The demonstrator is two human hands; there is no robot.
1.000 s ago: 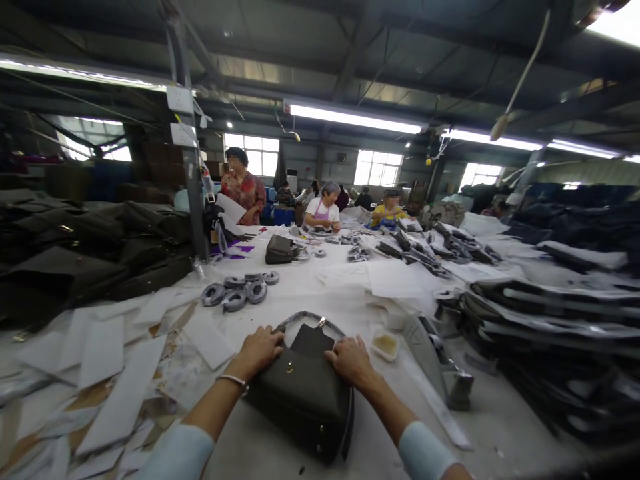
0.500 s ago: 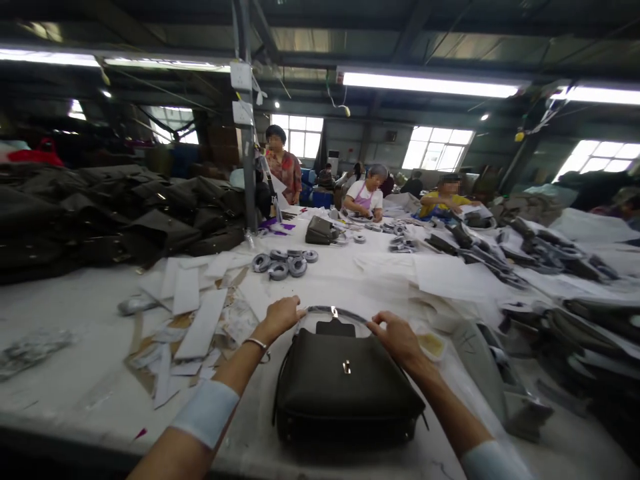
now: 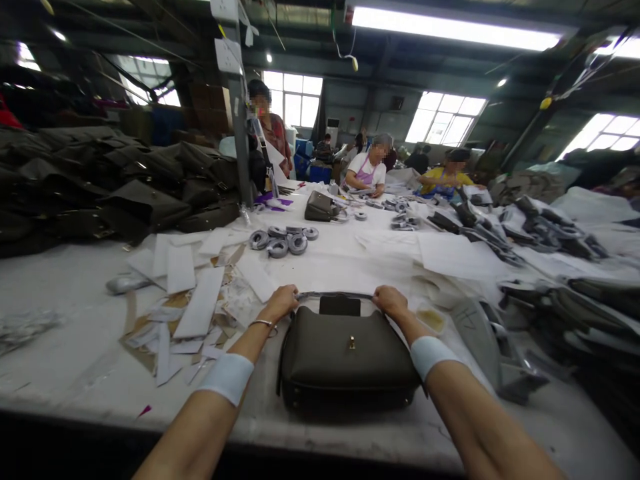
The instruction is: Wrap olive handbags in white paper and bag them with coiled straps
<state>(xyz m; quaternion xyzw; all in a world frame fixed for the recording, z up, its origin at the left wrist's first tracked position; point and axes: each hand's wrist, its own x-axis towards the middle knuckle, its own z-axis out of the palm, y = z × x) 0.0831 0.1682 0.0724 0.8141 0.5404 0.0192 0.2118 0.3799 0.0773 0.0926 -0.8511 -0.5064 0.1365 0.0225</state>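
Pale surface (image 3: 345, 263), with dark bag (image 3: 345, 363) at six o'clock, handle (image 3: 313, 295) held near opposite ends by left grip (image 3: 284, 303) and right grip (image 3: 391, 301). Best to hold both sides level, with even tension. From bag toward ten o'clock, white strips (image 3: 200, 307); farther, toward eleven, wrapped coils (image 3: 292, 245).

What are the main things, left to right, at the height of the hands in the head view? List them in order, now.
White scraps, left hand, bag flap, right hand, grey object, dark stack.
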